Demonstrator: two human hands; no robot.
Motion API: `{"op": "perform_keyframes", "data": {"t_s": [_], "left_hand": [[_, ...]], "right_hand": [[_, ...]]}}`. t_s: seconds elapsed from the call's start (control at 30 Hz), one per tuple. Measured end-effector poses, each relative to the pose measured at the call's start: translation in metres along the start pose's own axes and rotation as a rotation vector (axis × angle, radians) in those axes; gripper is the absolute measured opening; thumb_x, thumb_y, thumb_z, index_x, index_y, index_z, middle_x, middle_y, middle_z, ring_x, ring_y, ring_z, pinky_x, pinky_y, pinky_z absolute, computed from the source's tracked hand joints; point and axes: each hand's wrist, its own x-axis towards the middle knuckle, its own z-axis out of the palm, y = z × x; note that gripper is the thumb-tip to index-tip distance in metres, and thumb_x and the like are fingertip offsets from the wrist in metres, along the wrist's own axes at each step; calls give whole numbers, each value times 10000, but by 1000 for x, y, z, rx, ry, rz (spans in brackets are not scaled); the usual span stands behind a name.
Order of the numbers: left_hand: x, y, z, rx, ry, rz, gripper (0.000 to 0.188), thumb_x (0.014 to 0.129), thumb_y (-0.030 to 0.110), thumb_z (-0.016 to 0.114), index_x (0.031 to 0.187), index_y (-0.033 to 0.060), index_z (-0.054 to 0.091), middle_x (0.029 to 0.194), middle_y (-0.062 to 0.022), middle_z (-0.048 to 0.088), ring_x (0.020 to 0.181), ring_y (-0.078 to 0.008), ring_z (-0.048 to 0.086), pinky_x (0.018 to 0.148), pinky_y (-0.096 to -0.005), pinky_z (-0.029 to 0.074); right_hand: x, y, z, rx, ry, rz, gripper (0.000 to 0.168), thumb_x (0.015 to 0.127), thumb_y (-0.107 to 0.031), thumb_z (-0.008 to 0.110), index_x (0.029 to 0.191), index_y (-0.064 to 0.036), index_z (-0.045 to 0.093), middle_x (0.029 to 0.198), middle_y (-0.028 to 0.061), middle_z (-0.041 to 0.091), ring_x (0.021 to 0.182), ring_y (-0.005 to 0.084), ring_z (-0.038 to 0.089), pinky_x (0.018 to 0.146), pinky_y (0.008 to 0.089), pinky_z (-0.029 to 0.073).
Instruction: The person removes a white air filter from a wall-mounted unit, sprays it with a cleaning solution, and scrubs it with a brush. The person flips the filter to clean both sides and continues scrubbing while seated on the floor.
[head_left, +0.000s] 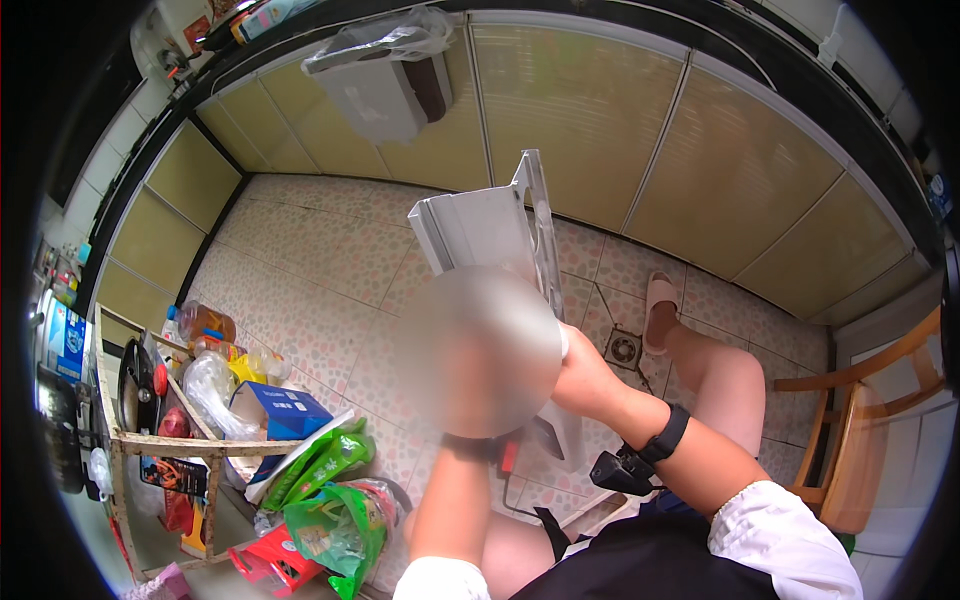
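A grey-white plastic frame (480, 217) with a flat panel and a cut-out side piece stands up before me, over the tiled floor. My right hand (585, 375) is at its right edge, the fingers closing around it and partly lost in a blurred patch. My left hand (472, 375) lies almost wholly inside that round blur, in front of the frame's middle, so its fingers cannot be made out. Below the hands, another light grey part (559, 435) with a dark opening shows. A black strap with a small device (626, 469) is on my right wrist.
On the left stands a rusty metal rack (202, 448) with pans. Bottles (206, 322), a blue box (281, 409) and plastic bags (337, 525) crowd beside it. A bin (375, 97) hangs on the yellowish cabinets (577, 112). A floor drain (624, 347) and wooden chair (859, 450) are right.
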Motion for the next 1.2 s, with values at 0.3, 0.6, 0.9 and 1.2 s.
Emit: {"op": "perform_keyframes", "data": {"t_s": [0.3,0.6,0.9,1.2], "left_hand": [[-1,-1,-10,-159,-35,-194,512,982,463,561,1065,-36,640,958,-41,674,867,-115,604,779,-278,488],[-31,25,-26,124,46,3,332,938,304,665,1017,-19,660,894,-29,682,794,-95,587,722,-269,482],[-53,53,-58,467,75,-31,286,886,257,689,996,-4,661,858,-65,669,809,-165,635,744,-345,510],[-67,47,-80,421,-5,150,307,911,230,647,1126,19,588,1022,-76,623,934,-191,608,844,-350,482]], "right_hand": [[-16,9,9,-60,44,40,492,827,-96,705,1284,5,552,1169,73,656,1064,142,592,938,311,471],[-39,13,32,-81,-16,15,624,772,-43,693,1359,-23,480,1283,108,566,1188,196,545,1014,324,418],[-5,-16,43,-291,-231,-214,540,792,-116,736,1304,-39,582,1540,220,292,1418,360,322,1136,408,304],[1,-32,72,-207,-46,58,485,815,-28,622,1298,-41,571,1027,35,658,920,133,598,817,313,495]]}}
